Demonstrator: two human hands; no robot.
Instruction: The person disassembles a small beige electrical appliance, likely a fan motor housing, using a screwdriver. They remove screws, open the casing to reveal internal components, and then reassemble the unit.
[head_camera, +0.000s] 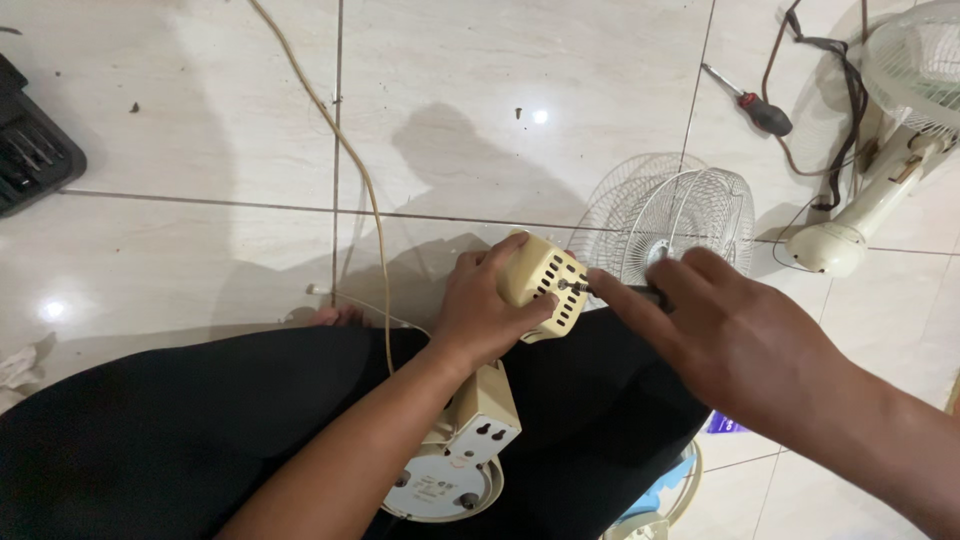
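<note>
While the cream fan motor housing was held over the lap, against the black trousers, it was gripped by the left hand, whose fingers were curled closed around its slotted back. A dark-handled screwdriver was held in the right hand, the fingers pinched shut around the handle and the tip set against the middle of the housing's rear face. Below the housing, the fan's cream stand and round base were seen resting between the legs. A wire fan guard was laid on the tiled floor just beyond the hands. A second, red-handled screwdriver was left farther off on the tiles, near another pale fan lying on its side. A tan cord was trailed across the floor towards the lap.
</note>
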